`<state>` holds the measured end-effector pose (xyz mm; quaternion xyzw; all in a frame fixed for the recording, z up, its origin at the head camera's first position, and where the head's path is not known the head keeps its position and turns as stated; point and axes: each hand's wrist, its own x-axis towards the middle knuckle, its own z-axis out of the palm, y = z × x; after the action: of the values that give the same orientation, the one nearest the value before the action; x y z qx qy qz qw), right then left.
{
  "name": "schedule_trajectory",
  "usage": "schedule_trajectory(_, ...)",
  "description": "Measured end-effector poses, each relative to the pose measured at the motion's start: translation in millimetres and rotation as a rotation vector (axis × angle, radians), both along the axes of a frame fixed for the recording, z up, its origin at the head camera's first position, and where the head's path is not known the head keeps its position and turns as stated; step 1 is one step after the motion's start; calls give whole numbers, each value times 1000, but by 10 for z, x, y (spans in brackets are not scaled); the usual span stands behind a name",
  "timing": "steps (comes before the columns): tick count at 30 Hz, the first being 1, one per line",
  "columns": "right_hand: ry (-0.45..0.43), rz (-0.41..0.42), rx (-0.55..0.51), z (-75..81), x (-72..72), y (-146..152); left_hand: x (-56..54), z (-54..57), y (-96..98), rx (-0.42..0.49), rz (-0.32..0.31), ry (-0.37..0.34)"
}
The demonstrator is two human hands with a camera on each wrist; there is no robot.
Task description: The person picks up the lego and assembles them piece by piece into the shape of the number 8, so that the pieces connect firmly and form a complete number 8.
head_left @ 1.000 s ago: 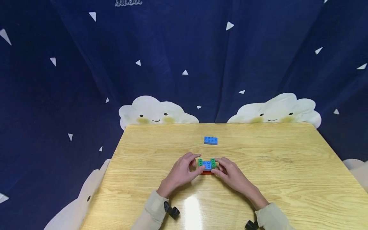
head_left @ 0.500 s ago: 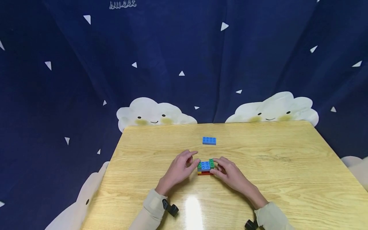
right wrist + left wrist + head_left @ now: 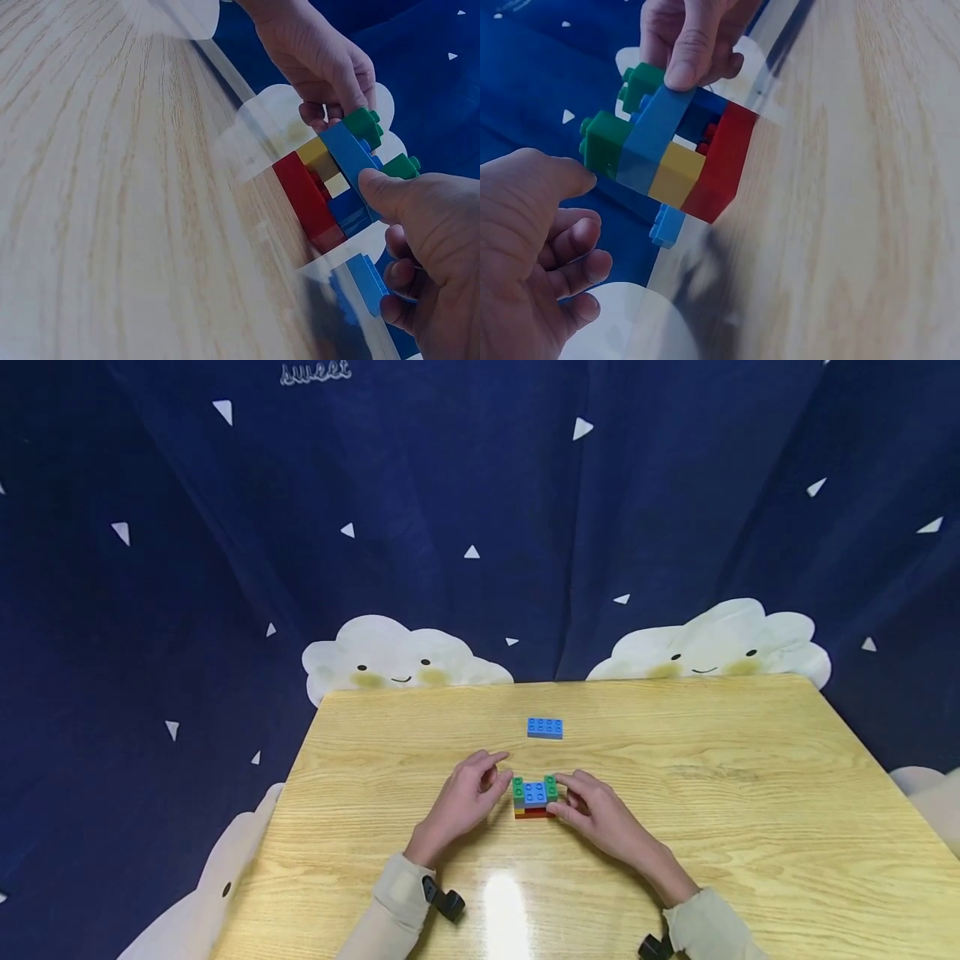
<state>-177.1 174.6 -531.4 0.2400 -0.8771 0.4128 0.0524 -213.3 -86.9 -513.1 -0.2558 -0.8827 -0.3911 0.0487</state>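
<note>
A small toy brick build stands in the middle of the table. Its base is a long red brick [image 3: 721, 165]. A yellow brick [image 3: 677, 174] and a dark blue brick [image 3: 348, 213] sit on that, with a gap between them. Across them lies a long blue brick [image 3: 536, 793], topped at its left end by a green brick [image 3: 518, 787] and at its right end by another green brick [image 3: 551, 787]. My right hand [image 3: 603, 810] pinches the right end, thumb on the blue brick's front. My left hand [image 3: 459, 802] is beside the left end, fingers loosely bent, holding nothing.
A loose blue brick [image 3: 545, 728] with several studs lies on the wooden table [image 3: 712, 827], behind the build. A dark blue curtain [image 3: 420, 468] with white clouds hangs at the table's far edge.
My left thumb has come off the top of the build, and the left hand has drawn back slightly to the left. The right hand keeps its pinch. The head view has shifted a little.
</note>
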Motion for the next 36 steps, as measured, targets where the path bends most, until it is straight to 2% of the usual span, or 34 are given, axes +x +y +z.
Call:
schedule_trajectory(13,-13,-10,2,-15,2,9,-142,-167,-21,94,-6,-37)
schedule_trajectory(25,-36,-6,14,0,-4,15,-289,-278,10,65,-6,4)
schedule_trajectory(36,-40,0,9,8,-1,12,-423,-365,30,32,-6,-24)
